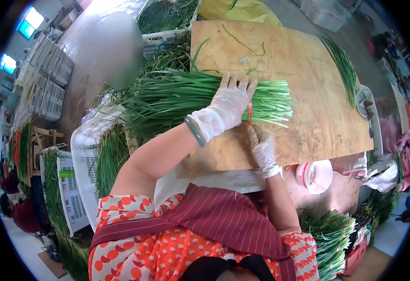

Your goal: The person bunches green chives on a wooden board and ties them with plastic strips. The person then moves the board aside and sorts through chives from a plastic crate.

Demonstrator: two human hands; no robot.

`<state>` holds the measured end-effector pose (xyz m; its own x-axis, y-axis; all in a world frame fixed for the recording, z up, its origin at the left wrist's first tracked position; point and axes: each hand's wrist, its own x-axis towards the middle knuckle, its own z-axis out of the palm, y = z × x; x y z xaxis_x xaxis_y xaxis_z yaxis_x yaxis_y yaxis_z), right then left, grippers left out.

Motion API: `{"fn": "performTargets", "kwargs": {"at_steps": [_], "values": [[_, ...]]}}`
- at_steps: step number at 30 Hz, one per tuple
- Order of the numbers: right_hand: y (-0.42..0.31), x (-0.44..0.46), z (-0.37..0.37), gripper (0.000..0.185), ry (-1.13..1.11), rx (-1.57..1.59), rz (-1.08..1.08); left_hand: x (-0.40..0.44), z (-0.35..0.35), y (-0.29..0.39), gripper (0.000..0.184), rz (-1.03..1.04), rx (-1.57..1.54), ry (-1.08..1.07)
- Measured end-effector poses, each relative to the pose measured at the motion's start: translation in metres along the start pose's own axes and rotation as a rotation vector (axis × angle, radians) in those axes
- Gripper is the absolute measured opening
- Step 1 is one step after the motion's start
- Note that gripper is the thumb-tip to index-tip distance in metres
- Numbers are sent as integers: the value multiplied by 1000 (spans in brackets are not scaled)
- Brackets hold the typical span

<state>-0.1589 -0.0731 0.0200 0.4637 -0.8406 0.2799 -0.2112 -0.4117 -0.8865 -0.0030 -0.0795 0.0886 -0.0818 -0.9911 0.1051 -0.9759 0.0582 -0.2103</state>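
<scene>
A thick bunch of garlic chives (181, 91) lies across the wooden board, its pale cut ends (273, 103) to the right and its green leaves to the left. My left hand (228, 103), in a thin whitish glove, is wrapped over the top of the bunch and grips it. A red tie (250, 111) runs round the stalks just right of those fingers. Below the bunch, my gloved right hand (261, 145) is closed at the near end of the tie, fingertips pinched together. A green bangle (195, 131) circles my left wrist.
Loose chives fill a white crate (80, 140) at left. More chives (343, 70) lie on the right edge of the wooden board (317, 112). A small tub (318, 177) stands below the board, near tied bunches (331, 239). Another person (24, 215) is at far left.
</scene>
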Motion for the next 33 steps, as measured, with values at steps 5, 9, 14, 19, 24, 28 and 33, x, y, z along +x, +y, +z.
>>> {"fn": "performTargets", "kwargs": {"at_steps": [5, 9, 14, 19, 24, 28, 33], "values": [[-22, 0, 6, 26, 90, 258, 173, -1, 13, 3, 93, -55, -169, 41], [-66, 39, 1, 22, 95, 388, 135, -8, 22, 18, 78, -122, -64, 125], [-57, 12, -14, 28, 60, 384, 263, -4, 33, 20, 65, -195, 38, 381], [-22, -20, -42, 33, 45, 374, 423, -10, -10, 21, 90, -49, 45, 175], [-18, -53, -55, 31, -46, 97, 425, -5, -18, 26, 115, 128, -137, -34], [-62, -48, -48, 21, -1, -162, 59, -5, -11, 33, 111, 141, -155, -98], [-75, -38, -38, 26, 116, -57, 30, -2, -10, 40, 98, 26, -160, -48]]}}
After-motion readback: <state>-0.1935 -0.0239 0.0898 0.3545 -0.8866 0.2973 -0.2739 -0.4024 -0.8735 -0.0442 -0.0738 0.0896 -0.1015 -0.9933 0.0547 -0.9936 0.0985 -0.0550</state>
